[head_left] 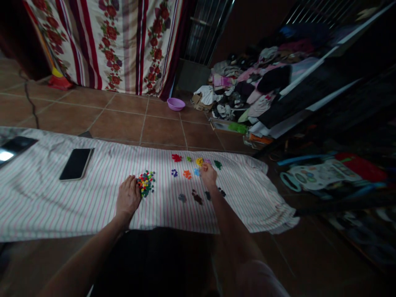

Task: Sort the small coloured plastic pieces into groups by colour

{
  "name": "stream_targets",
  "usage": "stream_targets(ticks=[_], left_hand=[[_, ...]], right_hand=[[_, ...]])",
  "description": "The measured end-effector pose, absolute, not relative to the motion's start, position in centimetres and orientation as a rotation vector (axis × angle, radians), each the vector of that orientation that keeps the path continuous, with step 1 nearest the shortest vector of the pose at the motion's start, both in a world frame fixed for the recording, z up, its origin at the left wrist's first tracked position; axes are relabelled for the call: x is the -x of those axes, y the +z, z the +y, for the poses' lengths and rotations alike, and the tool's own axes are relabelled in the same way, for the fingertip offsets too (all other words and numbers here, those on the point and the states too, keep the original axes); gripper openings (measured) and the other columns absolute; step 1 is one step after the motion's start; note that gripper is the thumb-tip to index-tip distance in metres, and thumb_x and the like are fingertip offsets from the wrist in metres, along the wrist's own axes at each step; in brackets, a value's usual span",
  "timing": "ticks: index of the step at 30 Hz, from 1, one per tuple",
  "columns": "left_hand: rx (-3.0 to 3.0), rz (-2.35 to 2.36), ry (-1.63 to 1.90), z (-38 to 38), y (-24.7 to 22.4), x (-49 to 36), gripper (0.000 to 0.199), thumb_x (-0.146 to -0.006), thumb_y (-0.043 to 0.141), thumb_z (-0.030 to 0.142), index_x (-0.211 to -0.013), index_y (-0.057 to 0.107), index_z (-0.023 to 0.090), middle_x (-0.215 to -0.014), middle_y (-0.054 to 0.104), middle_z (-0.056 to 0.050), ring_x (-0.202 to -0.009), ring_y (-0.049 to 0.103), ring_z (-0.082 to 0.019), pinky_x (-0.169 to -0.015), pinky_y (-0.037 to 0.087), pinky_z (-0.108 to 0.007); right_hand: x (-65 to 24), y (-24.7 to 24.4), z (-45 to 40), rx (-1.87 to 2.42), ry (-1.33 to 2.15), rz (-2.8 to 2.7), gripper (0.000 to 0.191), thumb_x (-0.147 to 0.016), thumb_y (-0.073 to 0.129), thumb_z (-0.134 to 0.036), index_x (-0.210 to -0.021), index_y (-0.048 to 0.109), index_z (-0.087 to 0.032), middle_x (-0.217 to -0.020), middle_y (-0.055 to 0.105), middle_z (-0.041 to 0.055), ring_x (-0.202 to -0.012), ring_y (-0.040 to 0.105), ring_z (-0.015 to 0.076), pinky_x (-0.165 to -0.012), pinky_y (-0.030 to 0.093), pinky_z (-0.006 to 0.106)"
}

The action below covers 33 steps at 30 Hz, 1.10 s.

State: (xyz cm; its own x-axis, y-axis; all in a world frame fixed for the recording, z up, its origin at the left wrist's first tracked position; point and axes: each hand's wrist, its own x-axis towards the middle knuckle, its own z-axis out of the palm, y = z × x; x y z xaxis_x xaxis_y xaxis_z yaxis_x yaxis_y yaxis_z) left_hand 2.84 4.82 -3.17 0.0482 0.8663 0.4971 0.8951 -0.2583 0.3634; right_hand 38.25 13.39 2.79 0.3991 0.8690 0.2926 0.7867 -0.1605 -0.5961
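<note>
My left hand lies palm down on the striped cloth, its fingers stretched out against the left side of a mixed heap of small coloured pieces. Over the sorted groups, my right hand has its fingertips pinched together right at the yellow pieces; whatever is between them is hidden. Around it lie red pieces, light green pieces, orange pieces, light blue pieces and dark green pieces. Closer to me are grey pieces and brown pieces.
A phone lies on the cloth at left, with a dark glossy device farther left. Beyond, a purple basin stands on the tiled floor. Piled clothes fill the back right; a floral curtain hangs behind.
</note>
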Motion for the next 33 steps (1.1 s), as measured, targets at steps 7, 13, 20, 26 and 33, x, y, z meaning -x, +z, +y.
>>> stream_targets(ticks=[7, 13, 20, 26, 33], left_hand=[[2.196, -1.870, -1.035, 4.8, -3.1, -3.0, 0.036, -0.092, 0.031, 0.026, -0.116, 0.053, 0.009, -0.123, 0.058, -0.020, -0.126, 0.046, -0.028, -0.104, 0.040, -0.049], [2.186, -1.847, -1.014, 4.8, -3.0, -3.0, 0.036, -0.092, 0.031, 0.025, -0.114, 0.053, 0.009, -0.123, 0.058, -0.020, -0.127, 0.046, -0.028, -0.104, 0.040, -0.047], [2.215, -1.879, -1.003, 4.8, -2.8, -3.0, 0.037, -0.092, 0.029, 0.027, -0.116, 0.053, 0.011, -0.125, 0.057, -0.019, -0.129, 0.045, -0.028, -0.104, 0.039, -0.049], [2.226, -1.932, -0.994, 4.8, -2.8, -3.0, 0.038, -0.091, 0.030, 0.027, -0.117, 0.053, 0.012, -0.126, 0.057, -0.018, -0.129, 0.045, -0.028, -0.104, 0.039, -0.050], [2.222, -1.982, -0.986, 4.7, -2.6, -3.0, 0.039, -0.091, 0.029, 0.025, -0.118, 0.053, 0.011, -0.128, 0.056, -0.018, -0.128, 0.046, -0.028, -0.105, 0.039, -0.048]], right_hand=[[-40.6, 3.2, 16.2, 2.167, 0.077, -1.558, 0.017, -0.079, 0.053, -0.019, -0.086, 0.068, -0.017, -0.082, 0.069, 0.0066, -0.076, 0.062, 0.0179, -0.067, 0.042, 0.025], [-40.3, 3.3, 17.4, 2.263, 0.013, -1.669, 0.019, -0.084, 0.054, -0.023, -0.091, 0.071, -0.019, -0.089, 0.068, 0.0071, -0.078, 0.059, 0.0165, -0.068, 0.040, 0.024], [-40.0, 2.7, 17.4, 2.277, -0.013, -1.683, 0.027, -0.086, 0.047, -0.018, -0.096, 0.072, -0.017, -0.091, 0.068, 0.0087, -0.079, 0.058, 0.0169, -0.070, 0.039, 0.025], [-40.2, 2.8, 16.6, 2.114, -0.018, -1.646, 0.026, -0.081, 0.048, -0.017, -0.091, 0.072, -0.016, -0.089, 0.069, 0.0093, -0.079, 0.058, 0.0189, -0.073, 0.041, 0.028], [-34.8, 3.0, 14.7, 1.734, 0.142, -1.800, 0.025, -0.082, 0.047, -0.020, -0.088, 0.071, -0.018, -0.089, 0.068, 0.0077, -0.085, 0.060, 0.0190, -0.079, 0.046, 0.028]])
